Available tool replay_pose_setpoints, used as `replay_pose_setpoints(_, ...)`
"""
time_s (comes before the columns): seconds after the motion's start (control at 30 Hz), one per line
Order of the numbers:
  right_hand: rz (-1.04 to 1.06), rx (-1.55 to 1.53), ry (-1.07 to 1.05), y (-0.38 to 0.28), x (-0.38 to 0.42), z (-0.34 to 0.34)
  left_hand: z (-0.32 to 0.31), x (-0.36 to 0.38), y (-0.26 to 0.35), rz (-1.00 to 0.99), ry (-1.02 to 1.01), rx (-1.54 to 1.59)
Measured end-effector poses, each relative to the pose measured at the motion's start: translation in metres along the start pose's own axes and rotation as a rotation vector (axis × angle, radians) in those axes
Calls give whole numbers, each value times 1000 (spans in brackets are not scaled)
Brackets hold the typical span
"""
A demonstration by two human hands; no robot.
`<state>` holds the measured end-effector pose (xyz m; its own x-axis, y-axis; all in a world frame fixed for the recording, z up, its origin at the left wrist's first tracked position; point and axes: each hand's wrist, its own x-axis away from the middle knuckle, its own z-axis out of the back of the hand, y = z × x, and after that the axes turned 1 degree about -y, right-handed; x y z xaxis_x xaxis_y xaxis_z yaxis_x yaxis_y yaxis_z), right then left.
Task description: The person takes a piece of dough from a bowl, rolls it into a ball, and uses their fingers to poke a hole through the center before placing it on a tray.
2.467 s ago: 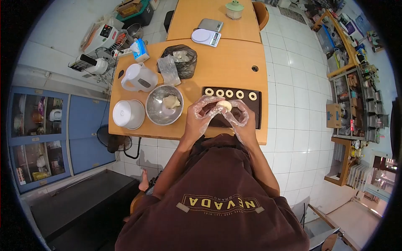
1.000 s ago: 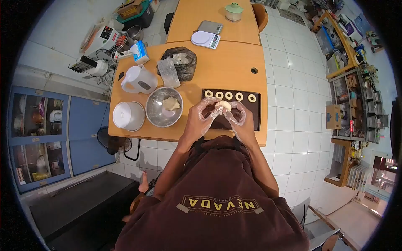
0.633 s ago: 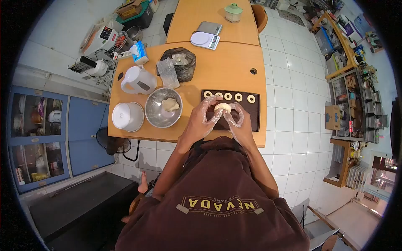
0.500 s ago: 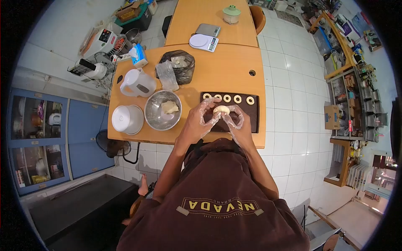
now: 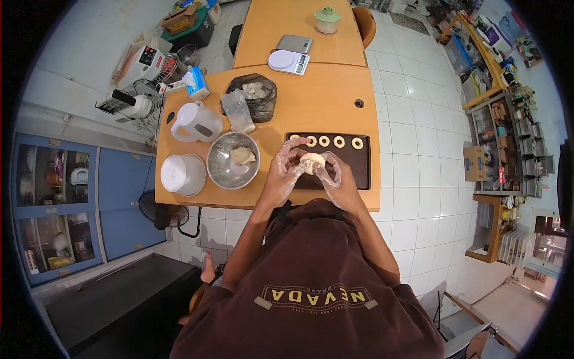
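Between both floury hands is a pale piece of dough (image 5: 313, 160), held above the near part of a dark baking tray (image 5: 353, 166). My left hand (image 5: 286, 169) grips its left side, with one finger stretched toward the tray's back row. My right hand (image 5: 336, 179) closes on the right side, its thumb pressed to the dough. Several dough rings (image 5: 339, 142) lie in a row along the tray's far edge; the leftmost is partly covered by my left hand. To the left, a steel bowl (image 5: 224, 170) holds a lump of dough (image 5: 243, 156).
Left of the bowl are a white lidded tub (image 5: 183, 175) and a white pitcher (image 5: 198, 122). Behind it lie a black plastic bag (image 5: 260, 105) and a clear bag (image 5: 238, 112). Farther back stand a white kitchen scale (image 5: 288, 61), a grey scale (image 5: 294, 43) and a green-lidded container (image 5: 327, 21).
The dough has been tilted and now shows a broader, rounder face. Both hands have shifted slightly, with the left fingers more folded around it.
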<state>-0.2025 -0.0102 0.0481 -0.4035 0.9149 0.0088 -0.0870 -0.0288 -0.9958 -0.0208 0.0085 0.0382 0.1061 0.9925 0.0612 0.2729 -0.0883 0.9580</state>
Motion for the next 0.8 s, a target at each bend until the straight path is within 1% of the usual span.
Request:
replay_pose_setpoints(0.03, 13, 2, -2, 1, -1, 0, 1, 0, -2, 9, 4, 17)
replay_pose_setpoints(0.13, 9, -26, 10, 11, -1, -3, -1, 2, -9, 5, 12, 204)
replay_pose_setpoints(0.23, -23, -126, 65, 19, -1, -7, -3, 3, -12, -33, 29, 206)
replay_pose_setpoints(0.33, -15, -191, 82, 16, -2, -6, -4, 6, -4, 9, 71, 25)
replay_pose_setpoints(0.47, -52, -233, 83, 12, -1, -4, -2, 4, -5, -31, 86, -89)
replay_pose_setpoints(0.53, -31, -165, 115, 18, -2, -4, -3, 4, -2, -58, 103, -194)
replay_pose_setpoints(0.57, -21, -131, 130, 20, -2, -4, -3, 4, -1, -105, 108, -315)
replay_pose_setpoints(0.67, 29, 96, 79, 11, -1, 0, -3, 3, 4, -227, 117, -627)
replay_pose_setpoints(0.73, -11, 130, 82, 13, 0, -1, -4, 3, 10, -282, 114, -770)
replay_pose_setpoints(0.8, -27, 134, 93, 13, 0, -3, -2, 2, 3, -346, 135, -800)
